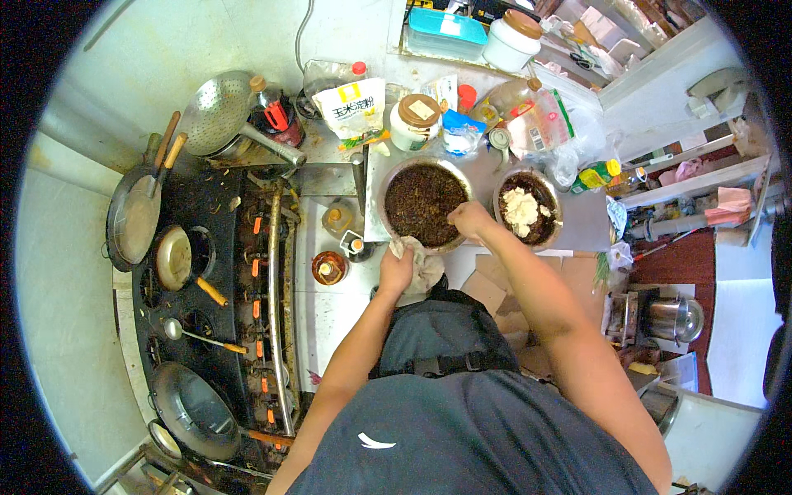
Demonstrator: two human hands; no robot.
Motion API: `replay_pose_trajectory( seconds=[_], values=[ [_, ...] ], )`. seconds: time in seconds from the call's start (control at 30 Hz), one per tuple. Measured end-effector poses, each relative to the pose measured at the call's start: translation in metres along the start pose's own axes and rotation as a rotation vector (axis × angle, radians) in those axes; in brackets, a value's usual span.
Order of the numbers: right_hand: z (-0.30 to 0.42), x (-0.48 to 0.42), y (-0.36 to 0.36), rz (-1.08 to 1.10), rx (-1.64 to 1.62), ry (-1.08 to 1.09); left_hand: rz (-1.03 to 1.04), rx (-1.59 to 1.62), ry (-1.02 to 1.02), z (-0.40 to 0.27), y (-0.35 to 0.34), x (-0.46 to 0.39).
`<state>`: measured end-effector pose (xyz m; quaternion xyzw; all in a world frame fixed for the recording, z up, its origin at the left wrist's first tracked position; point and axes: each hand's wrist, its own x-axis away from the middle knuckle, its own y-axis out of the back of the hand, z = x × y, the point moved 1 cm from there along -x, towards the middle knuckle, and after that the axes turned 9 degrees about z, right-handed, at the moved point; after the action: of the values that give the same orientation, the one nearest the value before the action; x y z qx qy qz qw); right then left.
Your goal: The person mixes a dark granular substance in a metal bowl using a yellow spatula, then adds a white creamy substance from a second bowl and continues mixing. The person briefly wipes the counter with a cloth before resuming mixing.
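A large metal bowl [385, 230] full of dark brown, crumbly stuff [424, 201] stands on the steel counter in front of me. My left hand [396, 272] clutches a crumpled, off-white cloth [427, 270] against the bowl's near edge. At the right side of the same bowl, my right hand [473, 221] reaches over the rim with its fingers curled. Their tips are hidden, so whether they pinch anything is unclear. Just right of that hand sits a smaller metal bowl [559, 219] with dark contents and a pale, creamy heap [521, 210] on top.
Along the back stand a starch bag [354, 111], a brown-lidded white jar [416, 124] and several bottles. Two bottles, one of them reddish [330, 268], are left of my left hand. Further left runs a black stove [204, 371] with a wok [195, 411] and a ladle [174, 328].
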<state>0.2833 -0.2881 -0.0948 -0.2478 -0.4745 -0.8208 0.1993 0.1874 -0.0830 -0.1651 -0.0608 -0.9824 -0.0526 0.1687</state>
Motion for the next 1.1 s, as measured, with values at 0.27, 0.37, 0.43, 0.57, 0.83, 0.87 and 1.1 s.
replay_pose_trajectory(
  seconds=[0.27,0.37,0.43,0.57,0.83,0.87,1.1],
  values=[
    [0.051,0.103,0.028,-0.145,0.710,0.065,-0.016,-0.005,0.056,-0.007,0.001,0.004],
    [0.044,0.097,0.029,-0.177,0.691,0.015,-0.030,-0.032,0.050,0.001,0.000,0.002],
    [0.038,0.085,0.029,-0.218,0.621,-0.018,-0.034,-0.025,0.032,0.005,0.001,0.001],
    [-0.018,0.006,-0.001,-0.192,0.314,-0.058,-0.010,-0.023,0.008,-0.010,-0.001,0.005],
    [0.057,0.054,0.041,0.210,-0.605,-0.258,-0.017,-0.055,0.017,0.011,0.002,-0.002],
    [0.056,0.059,0.042,0.115,-0.280,-0.104,-0.011,-0.071,0.019,0.015,0.000,-0.004],
    [0.051,0.117,0.062,-0.225,0.746,0.174,-0.025,-0.038,0.005,-0.004,0.005,0.004]
  ],
)
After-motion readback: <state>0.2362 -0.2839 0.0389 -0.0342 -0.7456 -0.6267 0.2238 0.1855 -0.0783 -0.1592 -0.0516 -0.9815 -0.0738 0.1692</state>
